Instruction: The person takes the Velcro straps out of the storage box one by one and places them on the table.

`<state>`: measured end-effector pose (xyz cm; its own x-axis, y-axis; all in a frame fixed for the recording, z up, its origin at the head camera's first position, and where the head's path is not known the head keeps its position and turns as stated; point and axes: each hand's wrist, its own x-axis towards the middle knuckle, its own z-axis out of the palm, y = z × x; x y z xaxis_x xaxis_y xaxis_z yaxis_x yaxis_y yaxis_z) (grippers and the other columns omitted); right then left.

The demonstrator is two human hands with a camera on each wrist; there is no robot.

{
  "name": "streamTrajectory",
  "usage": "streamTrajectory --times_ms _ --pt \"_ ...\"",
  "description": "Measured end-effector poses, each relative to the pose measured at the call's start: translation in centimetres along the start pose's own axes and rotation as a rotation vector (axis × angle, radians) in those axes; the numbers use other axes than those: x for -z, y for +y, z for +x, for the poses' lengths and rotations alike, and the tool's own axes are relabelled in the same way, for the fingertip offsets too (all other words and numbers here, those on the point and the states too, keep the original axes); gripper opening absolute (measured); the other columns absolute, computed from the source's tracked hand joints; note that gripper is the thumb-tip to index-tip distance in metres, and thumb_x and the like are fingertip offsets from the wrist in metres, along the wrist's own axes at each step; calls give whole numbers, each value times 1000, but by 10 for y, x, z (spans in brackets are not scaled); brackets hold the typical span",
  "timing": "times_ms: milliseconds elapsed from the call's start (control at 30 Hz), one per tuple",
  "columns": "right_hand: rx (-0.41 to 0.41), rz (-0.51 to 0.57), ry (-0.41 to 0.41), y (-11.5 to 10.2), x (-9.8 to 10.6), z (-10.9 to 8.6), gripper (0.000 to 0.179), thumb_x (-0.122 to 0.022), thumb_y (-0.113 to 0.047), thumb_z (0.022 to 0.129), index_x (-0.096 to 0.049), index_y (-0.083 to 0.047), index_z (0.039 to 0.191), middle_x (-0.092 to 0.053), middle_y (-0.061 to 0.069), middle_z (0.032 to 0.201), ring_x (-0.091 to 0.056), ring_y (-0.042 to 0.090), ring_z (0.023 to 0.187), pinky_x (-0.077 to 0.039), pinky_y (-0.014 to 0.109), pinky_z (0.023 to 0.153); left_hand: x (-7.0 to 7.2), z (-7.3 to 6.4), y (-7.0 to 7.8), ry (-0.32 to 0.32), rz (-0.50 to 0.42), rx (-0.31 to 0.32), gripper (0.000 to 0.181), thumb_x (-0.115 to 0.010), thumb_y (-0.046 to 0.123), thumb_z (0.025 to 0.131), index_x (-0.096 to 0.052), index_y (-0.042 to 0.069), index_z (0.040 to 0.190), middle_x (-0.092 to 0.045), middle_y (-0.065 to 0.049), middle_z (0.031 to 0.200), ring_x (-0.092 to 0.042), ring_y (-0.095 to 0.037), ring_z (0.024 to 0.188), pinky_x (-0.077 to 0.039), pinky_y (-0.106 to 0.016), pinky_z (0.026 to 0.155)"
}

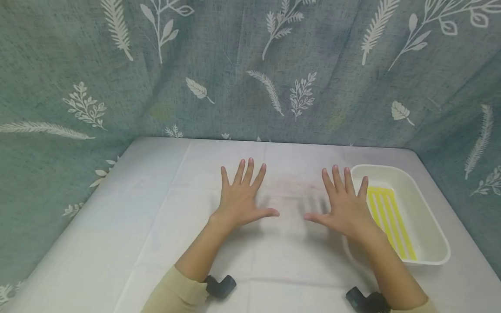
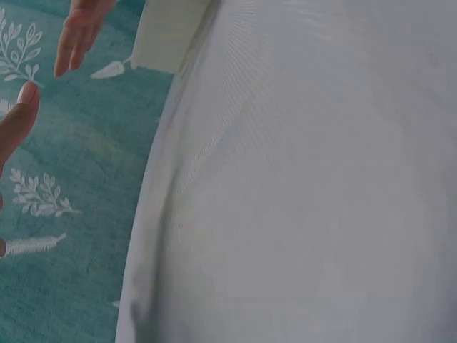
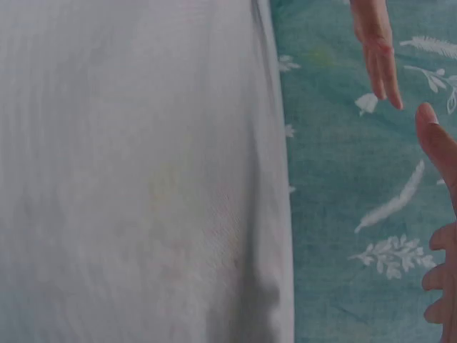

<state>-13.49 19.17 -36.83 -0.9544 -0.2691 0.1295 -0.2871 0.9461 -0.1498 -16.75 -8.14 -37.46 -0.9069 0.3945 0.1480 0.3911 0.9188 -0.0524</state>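
Both hands are held over the white-covered table with fingers spread and nothing in them. My left hand (image 1: 240, 198) is near the middle of the table, its thumb pointing right. My right hand (image 1: 346, 206) is farther right, its thumb pointing left toward the other hand. Its little finger and wrist overlap the left side of a white plastic basin (image 1: 424, 217) in the head view. Inside that basin lies a yellow striped piece (image 1: 391, 217), partly hidden by the right hand and forearm. In the left wrist view, the left thumb (image 2: 18, 118) shows at the edge.
A white cloth (image 1: 164, 243) covers the table. Green-blue fabric with white leaf prints (image 1: 235, 87) hangs behind the table and at both sides. Dark devices are worn at the wrists, one at the left (image 1: 221, 287) and one at the right (image 1: 365, 300).
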Motion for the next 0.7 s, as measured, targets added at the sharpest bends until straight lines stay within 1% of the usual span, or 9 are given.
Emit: streamTrajectory --times_ms 167,300,467,700 --pt "-39 24 4 11 7 -4 116 -53 -78 74 -5 -7 153 -2 24 156 10 43 142 18 69 101 3 7 8 -23 -10 7 114 -35 92 67 0 25 153 0 -12 159 3 -29 146 6 -68 107" --pt "-63 18 10 19 12 -7 117 -53 -78 74 -4 -7 152 1 24 156 9 45 141 18 70 100 5 12 15 -30 -13 4 116 -36 92 66 0 25 153 0 -12 159 3 -29 146 6 -68 107" --pt "-90 15 16 32 21 -12 118 -55 -76 74 -1 -7 152 7 24 155 14 46 140 19 72 97 9 18 24 -44 -13 -21 116 -35 92 67 6 25 152 8 -11 158 7 -28 146 7 -68 107" --pt "-116 0 38 53 30 -21 117 -57 -73 75 0 -7 152 9 26 154 16 48 138 21 73 94 20 27 36 -30 -25 -57 116 -36 91 68 9 25 152 8 -11 158 10 -28 145 6 -68 107"
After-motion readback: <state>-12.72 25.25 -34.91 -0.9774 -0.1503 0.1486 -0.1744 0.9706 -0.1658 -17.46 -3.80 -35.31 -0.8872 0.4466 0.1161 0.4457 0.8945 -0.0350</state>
